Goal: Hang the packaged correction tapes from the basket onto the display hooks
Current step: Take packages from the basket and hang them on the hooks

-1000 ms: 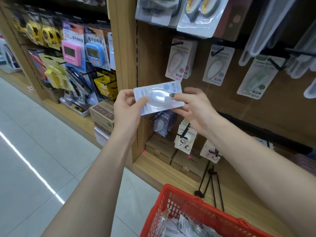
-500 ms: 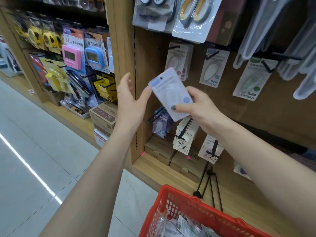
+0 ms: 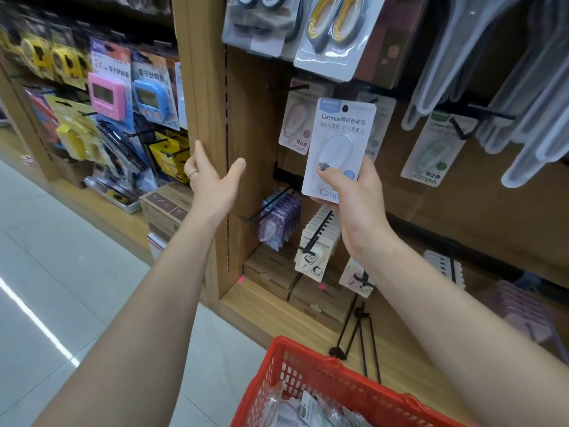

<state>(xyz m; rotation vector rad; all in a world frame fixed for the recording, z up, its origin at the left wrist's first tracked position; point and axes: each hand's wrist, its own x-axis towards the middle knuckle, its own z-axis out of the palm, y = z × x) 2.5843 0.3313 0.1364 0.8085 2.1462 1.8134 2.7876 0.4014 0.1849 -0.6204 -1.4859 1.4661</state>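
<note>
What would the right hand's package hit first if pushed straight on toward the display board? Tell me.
Likely the blue-dot Campus pack hanging directly behind the held correction tape package in the right hand, or its hook; depth is unclear.

I see a white card pack [image 3: 337, 149] with a pale blue top band, blue lettering and a clear blister, and below it a red basket [image 3: 323, 374] with a grid of square holes. The shelf post [image 3: 204, 87] and back panel are light wood-grain brown, the hooks [image 3: 266, 204] black. Off to the side hang a pink timer [image 3: 106, 95], a blue timer [image 3: 151, 98] and yellow packs [image 3: 77, 140].
</note>
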